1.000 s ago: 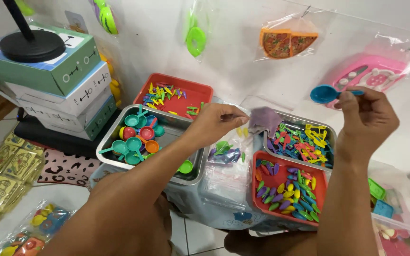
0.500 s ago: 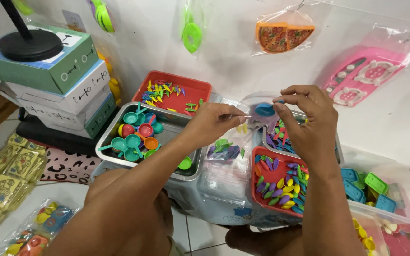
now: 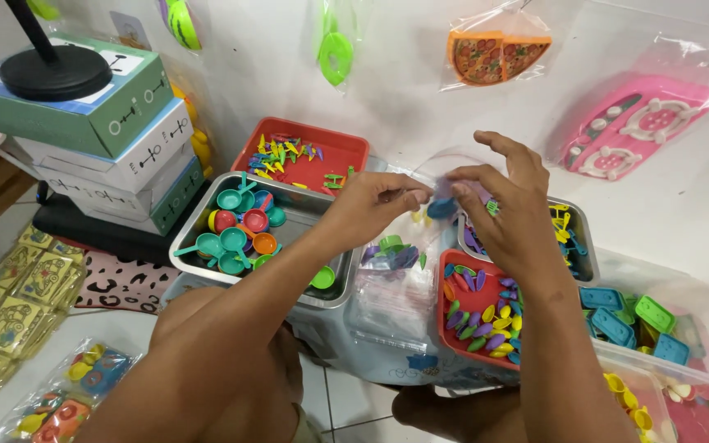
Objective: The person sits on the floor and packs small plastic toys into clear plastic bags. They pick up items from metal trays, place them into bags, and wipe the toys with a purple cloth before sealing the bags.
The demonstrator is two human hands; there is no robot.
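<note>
Two hands meet over the trays: your left hand (image 3: 375,201) pinches the rim of a clear plastic bag (image 3: 445,168), and your right hand (image 3: 506,209) holds a small blue toy piece (image 3: 441,207) between thumb and forefinger at its mouth, other fingers spread. If the thin film sags or the mouth closes, the piece could miss and drop into the red tray of spoons (image 3: 482,316) or the clear bags (image 3: 391,287) below. A loose pinch could let the bag slip. Your right forearm hangs just above that tray and could nudge it.
</note>
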